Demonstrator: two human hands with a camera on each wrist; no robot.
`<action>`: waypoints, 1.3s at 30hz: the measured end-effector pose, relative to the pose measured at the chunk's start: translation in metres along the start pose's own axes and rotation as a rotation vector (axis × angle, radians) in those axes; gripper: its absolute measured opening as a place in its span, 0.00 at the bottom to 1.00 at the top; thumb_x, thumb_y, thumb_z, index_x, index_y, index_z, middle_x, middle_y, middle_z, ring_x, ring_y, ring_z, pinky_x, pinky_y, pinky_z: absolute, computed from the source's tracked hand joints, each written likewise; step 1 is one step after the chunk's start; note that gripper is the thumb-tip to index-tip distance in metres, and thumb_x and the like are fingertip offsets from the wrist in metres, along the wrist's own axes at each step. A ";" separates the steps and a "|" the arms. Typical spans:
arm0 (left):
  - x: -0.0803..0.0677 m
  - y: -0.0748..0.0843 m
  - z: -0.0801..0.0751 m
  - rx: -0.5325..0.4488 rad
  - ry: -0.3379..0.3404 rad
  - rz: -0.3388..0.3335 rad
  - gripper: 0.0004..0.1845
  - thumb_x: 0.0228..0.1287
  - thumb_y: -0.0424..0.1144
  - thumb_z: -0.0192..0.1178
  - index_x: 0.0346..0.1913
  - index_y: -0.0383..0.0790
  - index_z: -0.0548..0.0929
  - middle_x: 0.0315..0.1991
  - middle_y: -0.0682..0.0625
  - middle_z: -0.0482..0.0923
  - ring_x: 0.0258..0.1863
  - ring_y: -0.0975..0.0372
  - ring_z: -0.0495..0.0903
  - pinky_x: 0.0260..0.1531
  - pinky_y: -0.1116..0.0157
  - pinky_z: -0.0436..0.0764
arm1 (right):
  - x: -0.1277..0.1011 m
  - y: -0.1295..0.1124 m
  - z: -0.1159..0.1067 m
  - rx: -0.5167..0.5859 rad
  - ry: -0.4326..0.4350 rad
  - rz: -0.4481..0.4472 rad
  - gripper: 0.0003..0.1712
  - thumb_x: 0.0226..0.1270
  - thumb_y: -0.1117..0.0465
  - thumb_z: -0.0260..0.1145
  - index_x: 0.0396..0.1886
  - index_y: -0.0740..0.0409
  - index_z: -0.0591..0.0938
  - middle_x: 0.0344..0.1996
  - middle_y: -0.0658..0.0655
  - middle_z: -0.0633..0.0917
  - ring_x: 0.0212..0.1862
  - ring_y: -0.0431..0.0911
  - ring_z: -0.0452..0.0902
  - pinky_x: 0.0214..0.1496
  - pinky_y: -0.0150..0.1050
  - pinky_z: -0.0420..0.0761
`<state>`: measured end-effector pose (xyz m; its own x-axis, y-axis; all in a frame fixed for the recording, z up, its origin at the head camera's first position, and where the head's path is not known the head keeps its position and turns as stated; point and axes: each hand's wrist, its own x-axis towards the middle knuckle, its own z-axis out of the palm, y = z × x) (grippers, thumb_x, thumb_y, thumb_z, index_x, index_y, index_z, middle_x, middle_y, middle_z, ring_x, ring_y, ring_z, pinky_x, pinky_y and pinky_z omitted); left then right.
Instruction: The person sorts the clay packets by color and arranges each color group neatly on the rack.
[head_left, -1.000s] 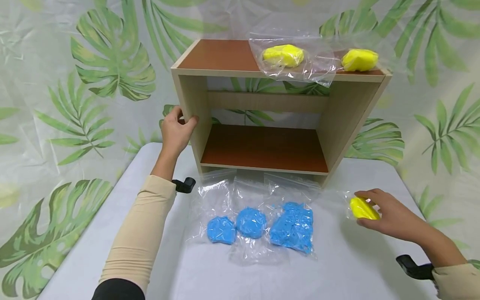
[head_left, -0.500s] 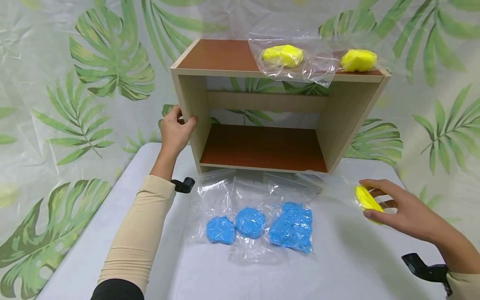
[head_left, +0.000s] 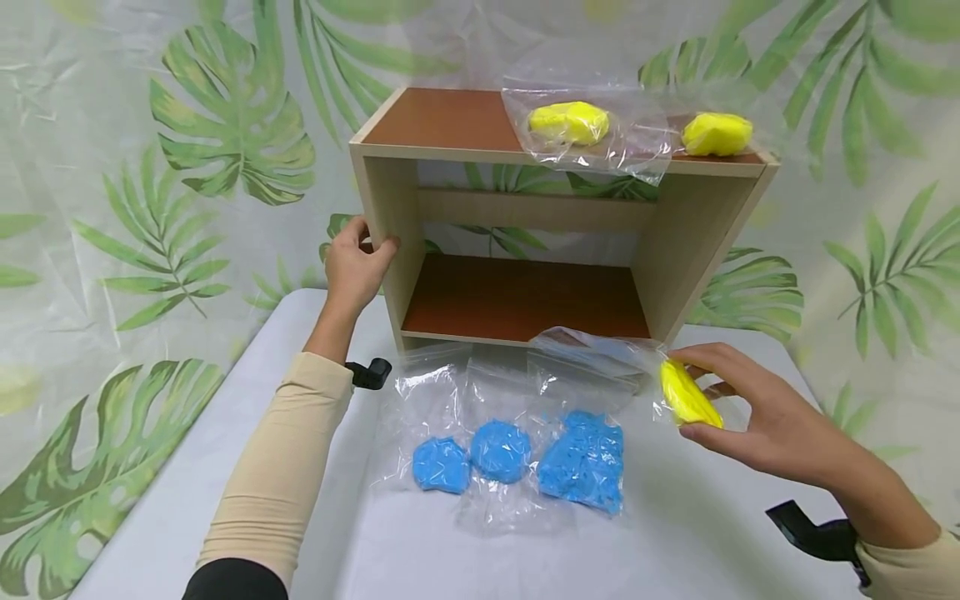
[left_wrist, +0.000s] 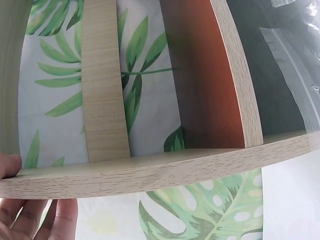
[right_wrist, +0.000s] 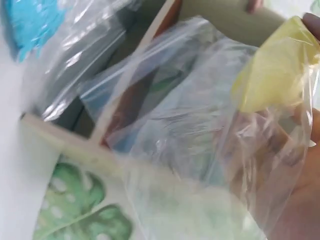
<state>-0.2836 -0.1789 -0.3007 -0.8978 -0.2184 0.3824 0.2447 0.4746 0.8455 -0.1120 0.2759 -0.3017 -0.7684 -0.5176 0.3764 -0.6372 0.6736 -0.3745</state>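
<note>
My right hand (head_left: 708,398) grips a clear bag with a yellow lump (head_left: 686,395) inside, lifted above the table by the wooden shelf's (head_left: 558,217) lower right corner; in the right wrist view the yellow lump (right_wrist: 277,72) shows through the crinkled plastic. My left hand (head_left: 358,260) grips the shelf's left side panel, thumb on its front edge; the left wrist view shows that panel's edge (left_wrist: 150,172) with fingertips (left_wrist: 10,167) on it. Two more bagged yellow lumps (head_left: 568,122) (head_left: 716,133) lie on the shelf top.
Three clear bags of blue clay (head_left: 441,464) (head_left: 501,450) (head_left: 583,458) lie in a row on the white table (head_left: 675,533) before the shelf. The shelf's inner board (head_left: 525,300) holds nothing. A leaf-print plastic curtain (head_left: 150,167) hangs behind.
My right hand lifted the bagged yellow lump off the table and carried it left and up toward the shelf's lower right corner. The left hand stayed on the side panel.
</note>
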 end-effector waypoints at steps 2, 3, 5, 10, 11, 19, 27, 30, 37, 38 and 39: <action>0.000 0.000 0.000 -0.001 -0.002 -0.002 0.21 0.62 0.44 0.59 0.56 0.39 0.79 0.54 0.43 0.83 0.53 0.52 0.85 0.48 0.58 0.84 | 0.007 -0.009 -0.002 0.004 0.021 -0.041 0.49 0.41 0.67 0.82 0.68 0.51 0.73 0.58 0.46 0.76 0.52 0.27 0.70 0.47 0.18 0.77; 0.000 0.000 0.000 -0.001 -0.002 -0.001 0.21 0.62 0.44 0.59 0.56 0.39 0.79 0.54 0.43 0.83 0.53 0.52 0.85 0.48 0.57 0.84 | 0.011 -0.014 -0.004 0.004 0.032 -0.067 0.50 0.40 0.68 0.82 0.68 0.51 0.73 0.58 0.46 0.76 0.53 0.27 0.70 0.48 0.17 0.76; -0.001 0.001 0.000 -0.003 -0.003 0.000 0.21 0.62 0.44 0.59 0.56 0.39 0.79 0.54 0.43 0.83 0.53 0.52 0.85 0.48 0.56 0.84 | 0.020 -0.023 -0.007 0.007 0.049 -0.120 0.51 0.37 0.70 0.82 0.68 0.53 0.73 0.59 0.45 0.76 0.53 0.28 0.70 0.50 0.17 0.76; 0.000 -0.001 0.002 0.005 -0.006 0.001 0.20 0.62 0.44 0.59 0.55 0.40 0.79 0.54 0.43 0.83 0.53 0.53 0.85 0.48 0.56 0.84 | 0.039 -0.045 -0.018 0.001 0.062 -0.218 0.53 0.34 0.72 0.83 0.68 0.57 0.73 0.61 0.47 0.76 0.55 0.30 0.71 0.52 0.17 0.75; 0.000 -0.001 0.003 0.008 -0.007 0.000 0.20 0.62 0.44 0.59 0.55 0.40 0.79 0.54 0.44 0.83 0.53 0.53 0.85 0.48 0.56 0.84 | 0.043 -0.049 -0.020 -0.001 0.061 -0.231 0.54 0.34 0.71 0.83 0.68 0.57 0.72 0.61 0.48 0.76 0.55 0.30 0.71 0.52 0.17 0.75; -0.001 -0.003 0.004 0.013 0.000 0.008 0.20 0.62 0.44 0.59 0.55 0.40 0.80 0.54 0.43 0.84 0.51 0.52 0.86 0.47 0.56 0.84 | 0.077 -0.076 -0.038 0.009 0.056 -0.287 0.54 0.37 0.73 0.81 0.70 0.57 0.70 0.62 0.54 0.75 0.57 0.32 0.69 0.55 0.17 0.72; -0.001 -0.006 0.004 0.041 0.038 0.018 0.16 0.60 0.42 0.58 0.50 0.41 0.80 0.48 0.43 0.85 0.49 0.53 0.86 0.32 0.72 0.77 | 0.115 -0.108 -0.048 0.114 0.092 -0.317 0.50 0.44 0.75 0.77 0.71 0.56 0.70 0.62 0.53 0.76 0.56 0.33 0.71 0.58 0.19 0.74; 0.000 -0.006 0.004 0.048 0.052 0.030 0.14 0.60 0.41 0.57 0.47 0.41 0.80 0.47 0.43 0.84 0.50 0.53 0.86 0.32 0.72 0.76 | 0.132 -0.119 -0.050 0.124 0.093 -0.306 0.49 0.47 0.72 0.78 0.71 0.52 0.70 0.64 0.51 0.75 0.57 0.35 0.73 0.59 0.22 0.75; 0.001 -0.006 0.004 0.049 0.040 0.038 0.15 0.60 0.40 0.56 0.49 0.40 0.79 0.49 0.43 0.83 0.52 0.54 0.86 0.34 0.69 0.79 | 0.191 -0.112 -0.045 0.114 0.062 -0.395 0.48 0.54 0.50 0.76 0.74 0.32 0.63 0.70 0.37 0.69 0.63 0.39 0.75 0.58 0.41 0.83; 0.001 -0.007 0.004 0.050 0.039 0.043 0.16 0.60 0.40 0.56 0.49 0.40 0.79 0.50 0.43 0.83 0.52 0.54 0.86 0.36 0.68 0.80 | 0.199 -0.111 -0.044 0.119 0.066 -0.413 0.48 0.55 0.49 0.76 0.74 0.31 0.63 0.70 0.37 0.69 0.63 0.39 0.75 0.58 0.42 0.83; 0.001 -0.007 0.003 0.048 0.037 0.048 0.16 0.60 0.40 0.56 0.50 0.39 0.79 0.51 0.43 0.84 0.52 0.54 0.86 0.37 0.66 0.82 | 0.207 -0.113 -0.043 0.121 0.075 -0.435 0.47 0.55 0.48 0.75 0.74 0.30 0.63 0.69 0.36 0.69 0.63 0.38 0.75 0.58 0.42 0.83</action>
<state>-0.2879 -0.1796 -0.3073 -0.8709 -0.2252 0.4368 0.2691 0.5252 0.8073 -0.1965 0.1151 -0.1454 -0.4245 -0.6961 0.5790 -0.9054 0.3333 -0.2631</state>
